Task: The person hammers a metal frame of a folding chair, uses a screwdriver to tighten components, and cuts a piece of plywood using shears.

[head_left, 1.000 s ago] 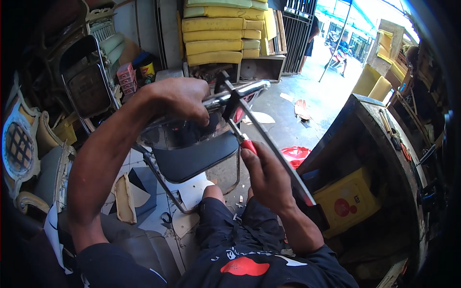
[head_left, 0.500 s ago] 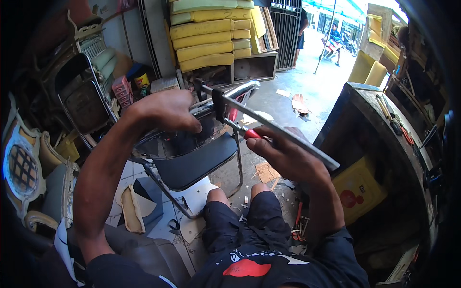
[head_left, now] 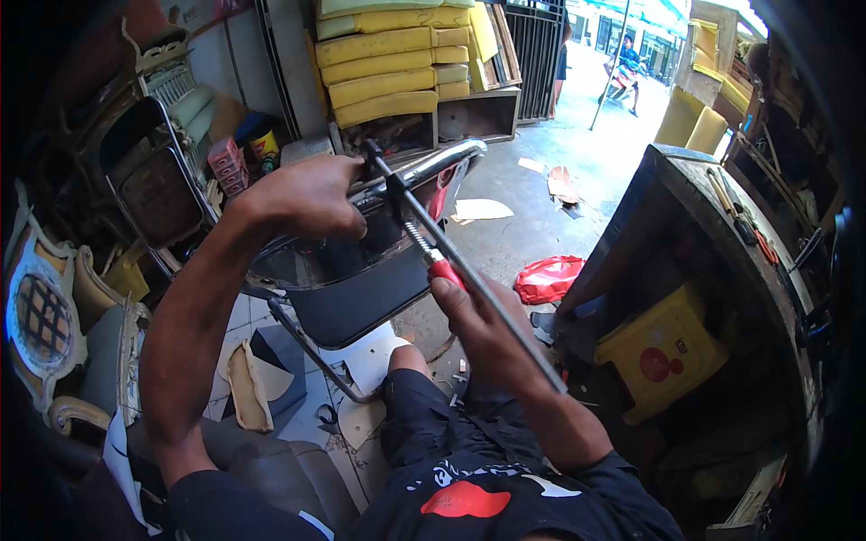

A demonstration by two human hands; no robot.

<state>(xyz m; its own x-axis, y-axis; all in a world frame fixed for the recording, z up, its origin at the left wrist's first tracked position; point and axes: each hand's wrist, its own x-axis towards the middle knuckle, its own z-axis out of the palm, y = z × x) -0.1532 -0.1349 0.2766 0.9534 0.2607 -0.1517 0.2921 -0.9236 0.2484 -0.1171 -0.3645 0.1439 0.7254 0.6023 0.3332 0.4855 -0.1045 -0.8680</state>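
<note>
Slanting its long bar from far left to near right, a bar clamp [head_left: 478, 282] has its jaws at the folding chair's [head_left: 356, 316] chrome rail [head_left: 446, 164]; the right hand [head_left: 487, 338] wraps the red handle [head_left: 446, 273], apparently for turning; the left hand [head_left: 302, 194] curls over the rail, seemingly bracing it, fingertips hidden.

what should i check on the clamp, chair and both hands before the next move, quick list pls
1. Right hand around clamp's red handle: ok
2. Left hand at chair's backrest: ok; how firmly its fingers hold, cannot tell
3. Clamp at the backrest's metal rail: ok
4. Clamp tight: cannot tell
5. Floor free of scraps: not ok
</note>
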